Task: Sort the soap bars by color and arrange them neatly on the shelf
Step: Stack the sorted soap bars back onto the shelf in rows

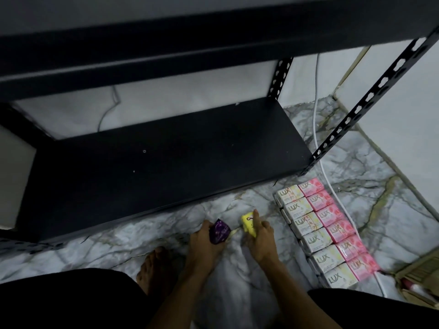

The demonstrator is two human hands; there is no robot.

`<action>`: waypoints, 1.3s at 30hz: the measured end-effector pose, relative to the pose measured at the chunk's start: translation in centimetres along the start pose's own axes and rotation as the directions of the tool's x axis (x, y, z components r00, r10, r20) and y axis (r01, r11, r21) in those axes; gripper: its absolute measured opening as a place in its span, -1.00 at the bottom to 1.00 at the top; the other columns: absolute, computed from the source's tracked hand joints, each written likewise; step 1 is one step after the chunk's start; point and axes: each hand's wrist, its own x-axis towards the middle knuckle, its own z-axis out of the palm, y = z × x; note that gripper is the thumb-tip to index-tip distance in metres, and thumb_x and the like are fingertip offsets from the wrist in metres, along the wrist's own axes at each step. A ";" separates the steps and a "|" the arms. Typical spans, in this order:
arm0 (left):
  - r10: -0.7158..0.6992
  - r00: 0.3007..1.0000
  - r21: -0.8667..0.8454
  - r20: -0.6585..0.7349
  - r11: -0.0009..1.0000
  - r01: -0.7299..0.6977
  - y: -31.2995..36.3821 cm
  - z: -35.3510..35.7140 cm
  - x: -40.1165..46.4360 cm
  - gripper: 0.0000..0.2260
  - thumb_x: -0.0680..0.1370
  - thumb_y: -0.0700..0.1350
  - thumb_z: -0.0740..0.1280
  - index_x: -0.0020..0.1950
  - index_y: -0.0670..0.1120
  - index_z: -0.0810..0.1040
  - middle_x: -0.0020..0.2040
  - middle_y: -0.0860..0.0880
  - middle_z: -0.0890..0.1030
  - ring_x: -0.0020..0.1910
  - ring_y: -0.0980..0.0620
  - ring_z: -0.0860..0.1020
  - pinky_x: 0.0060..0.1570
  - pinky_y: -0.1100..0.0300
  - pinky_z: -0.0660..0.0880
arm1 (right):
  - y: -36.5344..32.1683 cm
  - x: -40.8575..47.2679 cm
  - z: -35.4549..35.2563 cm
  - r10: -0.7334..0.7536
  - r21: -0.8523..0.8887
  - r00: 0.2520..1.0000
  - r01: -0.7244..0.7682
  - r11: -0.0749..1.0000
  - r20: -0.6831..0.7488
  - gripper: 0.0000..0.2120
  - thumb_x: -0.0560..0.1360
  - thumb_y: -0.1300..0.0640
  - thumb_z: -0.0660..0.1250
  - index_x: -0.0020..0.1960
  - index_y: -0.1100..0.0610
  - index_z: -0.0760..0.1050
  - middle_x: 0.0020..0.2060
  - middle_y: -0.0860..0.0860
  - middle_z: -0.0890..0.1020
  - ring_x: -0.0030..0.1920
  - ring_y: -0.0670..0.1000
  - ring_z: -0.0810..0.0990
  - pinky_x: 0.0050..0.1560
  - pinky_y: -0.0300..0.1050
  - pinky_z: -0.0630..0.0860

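Left hand: the left hand (206,236) curls its fingers round a dark purple wrapped soap bar (219,231), held just in front of the front edge of the black metal shelf board (166,157).
Right hand: the right hand (259,236) grips a yellow wrapped soap bar (248,224) with thumb and curled fingers, the forefinger laid straight along the top of the bar; it sits just right of the purple bar, also in front of the shelf board.
Sorted rows: a row of white-and-cream boxed soap bars (311,236) and, touching it on the far side, a row of pink boxed soap bars (337,224) lie on the grey marbled floor (237,293), off the shelf board's front right corner.
Shelf board contents: no soap bar shows on the lower board; every bar in view is on the floor or in hand.
Cardboard box: an open brown cardboard box (420,274) stands well right of the shelf board; its contents cannot be made out.
Risk, grip: each hand carries one smooth wrapped bar, so either could probably slip during the lift onto the board.
Risk, sorting: in the dim light, purple against the black board may be misjudged and placed crookedly.
Risk, rows: a forearm swinging right could nudge the floor rows out of line.
Risk, cable: the white cable (318,143) runs beside the pink row and might snag.
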 end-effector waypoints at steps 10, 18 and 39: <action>0.213 0.954 -0.106 -0.213 0.965 -0.240 8.9 -13.3 -7.6 -0.51 0.33 -0.11 0.64 0.23 -0.01 0.61 -0.14 0.21 0.63 -0.18 0.39 0.57 -0.15 0.55 0.46 | -12.9 -7.3 -9.7 -0.389 0.190 0.915 0.403 0.895 -0.108 -0.36 0.51 -0.01 0.32 0.55 -0.14 0.22 0.15 0.08 0.55 0.09 0.04 0.53 0.09 -0.08 0.49; 0.443 0.729 -0.004 -0.522 0.853 -0.522 18.6 -27.4 -17.4 -0.44 0.31 -0.05 0.65 0.28 -0.01 0.61 -0.11 0.28 0.59 -0.14 0.48 0.55 -0.16 0.62 0.39 | -28.4 -14.5 -21.8 -0.646 0.295 0.707 0.707 0.643 -0.287 -0.58 0.50 0.12 0.46 0.28 -0.14 0.42 0.09 -0.17 0.58 0.02 -0.12 0.59 -0.08 -0.28 0.54; 0.477 0.668 0.472 -0.571 0.857 -0.208 27.7 -40.8 -6.3 -0.60 0.48 -0.02 0.52 0.24 -0.06 0.51 0.13 -0.14 0.60 0.13 -0.14 0.54 0.06 -0.04 0.55 | -46.4 -1.5 -24.5 -0.714 -0.155 0.673 0.698 0.699 -0.193 -0.46 0.58 0.05 0.36 0.52 -0.02 0.32 0.24 0.09 0.34 0.33 0.12 0.35 0.39 0.00 0.33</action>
